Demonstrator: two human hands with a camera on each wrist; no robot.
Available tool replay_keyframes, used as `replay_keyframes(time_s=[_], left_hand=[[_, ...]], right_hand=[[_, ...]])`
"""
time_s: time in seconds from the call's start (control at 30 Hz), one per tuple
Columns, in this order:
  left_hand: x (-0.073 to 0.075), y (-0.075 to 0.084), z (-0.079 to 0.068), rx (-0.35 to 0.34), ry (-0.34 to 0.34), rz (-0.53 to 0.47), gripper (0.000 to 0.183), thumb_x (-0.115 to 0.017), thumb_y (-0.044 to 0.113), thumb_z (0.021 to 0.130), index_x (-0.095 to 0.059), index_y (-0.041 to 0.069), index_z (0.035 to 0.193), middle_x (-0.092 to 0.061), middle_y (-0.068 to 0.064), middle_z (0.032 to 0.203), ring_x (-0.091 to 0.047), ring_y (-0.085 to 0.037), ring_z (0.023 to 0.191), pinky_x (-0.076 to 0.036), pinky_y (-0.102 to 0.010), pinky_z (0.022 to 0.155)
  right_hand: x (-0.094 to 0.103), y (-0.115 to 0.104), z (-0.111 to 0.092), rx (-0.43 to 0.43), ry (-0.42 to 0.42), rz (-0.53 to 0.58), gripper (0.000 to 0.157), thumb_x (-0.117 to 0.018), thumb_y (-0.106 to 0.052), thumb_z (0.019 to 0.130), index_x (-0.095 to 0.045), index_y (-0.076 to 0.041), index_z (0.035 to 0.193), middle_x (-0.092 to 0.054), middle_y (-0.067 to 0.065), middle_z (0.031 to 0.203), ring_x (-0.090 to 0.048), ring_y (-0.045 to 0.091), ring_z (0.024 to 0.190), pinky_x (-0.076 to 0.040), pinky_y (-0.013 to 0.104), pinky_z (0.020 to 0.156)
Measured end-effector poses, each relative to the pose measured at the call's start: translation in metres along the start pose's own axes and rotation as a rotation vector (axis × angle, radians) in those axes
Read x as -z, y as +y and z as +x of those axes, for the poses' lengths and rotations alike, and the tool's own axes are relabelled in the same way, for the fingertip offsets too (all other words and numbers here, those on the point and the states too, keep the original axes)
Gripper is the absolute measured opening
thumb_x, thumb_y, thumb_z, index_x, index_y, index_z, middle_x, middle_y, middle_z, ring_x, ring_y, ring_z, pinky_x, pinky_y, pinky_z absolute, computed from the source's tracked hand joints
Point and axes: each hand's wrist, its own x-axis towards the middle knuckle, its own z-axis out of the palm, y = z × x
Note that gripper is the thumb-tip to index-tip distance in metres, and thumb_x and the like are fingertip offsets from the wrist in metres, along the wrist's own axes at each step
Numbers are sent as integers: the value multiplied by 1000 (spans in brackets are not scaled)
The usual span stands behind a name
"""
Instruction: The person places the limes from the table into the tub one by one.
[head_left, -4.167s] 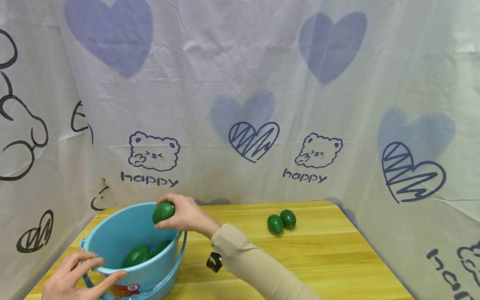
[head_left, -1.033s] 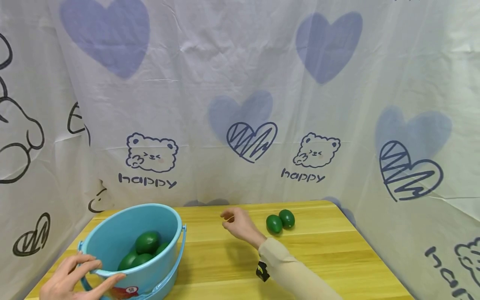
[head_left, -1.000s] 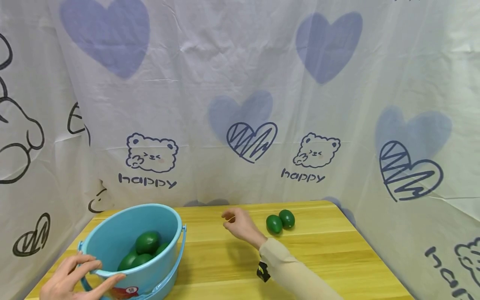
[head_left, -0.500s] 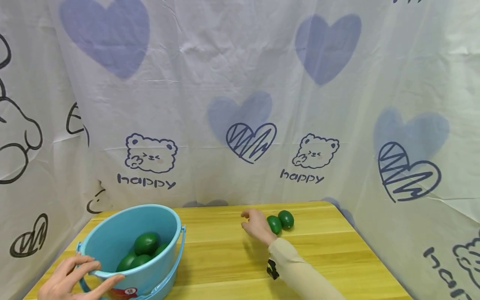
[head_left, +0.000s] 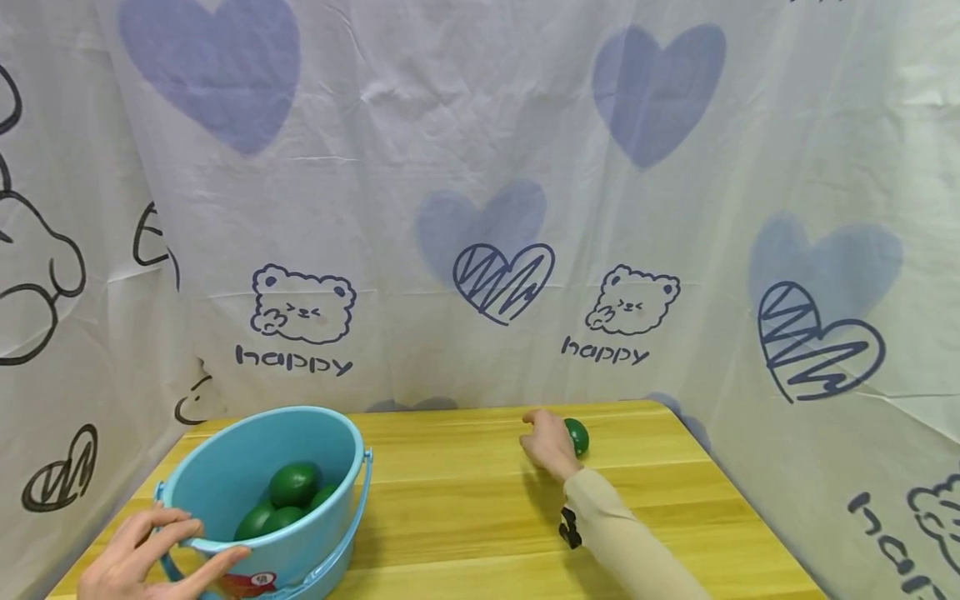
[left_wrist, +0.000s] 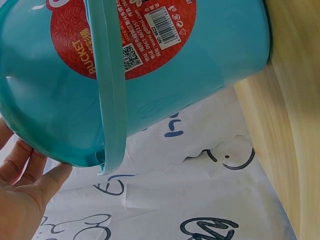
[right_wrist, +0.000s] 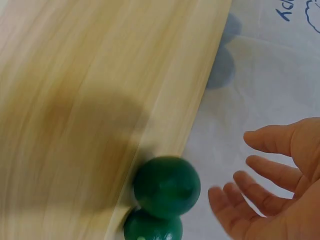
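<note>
My left hand [head_left: 138,557] grips the rim of a light blue plastic bucket [head_left: 318,546] at the left of the table. In the left wrist view, that hand [left_wrist: 30,192] has its thumb and fingers bent at the rim. Several dark green, smooth, egg-shaped fruits [head_left: 294,483] lie inside the bucket. My right hand [head_left: 551,446] hovers at two more such fruits; one fruit [head_left: 577,437] shows beside it, the other is hidden in the head view. The right wrist view shows both, a nearer fruit [right_wrist: 167,186] and a second fruit [right_wrist: 152,227], apart from my spread fingers.
Everything stands on a yellow wood-grain table [head_left: 450,500]. White cloth [head_left: 420,333] with hearts and bears hangs behind and at both sides. The bucket's handle [head_left: 365,500] hangs down at its right, and a red label [left_wrist: 150,40] marks its wall.
Over the last seconds, my right hand let a green fruit go into the bucket, then moved right across the table to the two fruits. My left hand stays on the rim.
</note>
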Motion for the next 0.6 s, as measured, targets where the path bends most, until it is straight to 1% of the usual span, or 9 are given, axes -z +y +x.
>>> replay_keyframes(time_s=[0.03, 0.13, 0.27, 0.33, 0.43, 0.47, 0.5, 0.53, 0.6], left_hand=[[0, -1, 0, -13, 7, 3, 54, -71, 72, 70, -75, 18, 67, -60, -12, 70, -49, -22, 68, -39, -14, 64], [1, 1, -2, 120, 8, -22, 59, -82, 69, 56, -73, 12, 68, -60, -11, 72, -50, -4, 73, -38, -5, 66], [2, 3, -2, 250, 6, -47, 64, -93, 60, 40, -70, 8, 69, -60, -9, 73, -45, 15, 78, -36, 1, 68], [2, 2, -2, 206, 0, -47, 63, -91, 62, 44, -71, 8, 70, -60, -9, 74, -47, 10, 77, -37, 0, 69], [1, -1, -2, 64, -12, -22, 59, -80, 68, 60, -74, 11, 71, -61, -11, 74, -52, -7, 73, -39, -8, 65], [1, -1, -2, 46, -23, -18, 60, -77, 71, 63, -74, 12, 72, -61, -10, 75, -51, -9, 73, -39, -9, 64], [1, -1, -2, 8, -33, -7, 59, -73, 72, 68, -75, 13, 73, -62, -10, 75, -51, -14, 73, -39, -13, 62], [1, -1, -2, -11, -40, 2, 57, -70, 72, 70, -76, 15, 73, -62, -10, 76, -51, -17, 72, -39, -16, 61], [3, 0, -3, 26, -52, 1, 57, -72, 72, 68, -75, 15, 73, -62, -9, 76, -51, -12, 74, -39, -13, 61]], right_hand=[[1, 1, 0, -13, -1, -19, 39, -64, -3, 84, -66, -1, 122, -65, 17, 124, -63, 31, 103, -55, 45, 79], [3, 6, -2, -35, -16, -66, 41, -67, -5, 84, -65, -2, 124, -63, 18, 126, -62, 33, 103, -54, 47, 77], [3, 14, -5, -24, -54, -102, 43, -70, -8, 86, -62, 0, 127, -61, 19, 127, -58, 39, 116, -52, 54, 90], [3, 18, -5, -2, -73, -97, 44, -70, -8, 86, -60, 2, 128, -61, 20, 128, -56, 41, 118, -50, 55, 95], [3, 23, -3, 12, -92, -74, 43, -70, -6, 86, -60, 3, 128, -61, 21, 129, -54, 42, 122, -47, 56, 100], [3, 24, -3, 17, -99, -68, 43, -70, -6, 86, -60, 3, 127, -61, 21, 129, -54, 42, 123, -46, 56, 101], [2, 25, -2, 23, -105, -62, 43, -70, -6, 86, -61, 4, 127, -61, 21, 130, -54, 42, 123, -45, 56, 102], [2, 25, -1, 25, -111, -57, 43, -71, -7, 86, -61, 3, 127, -61, 21, 130, -53, 42, 124, -44, 56, 103], [0, 26, 1, 32, -123, -41, 44, -71, -7, 86, -60, 4, 127, -60, 22, 131, -52, 42, 125, -44, 56, 104]])
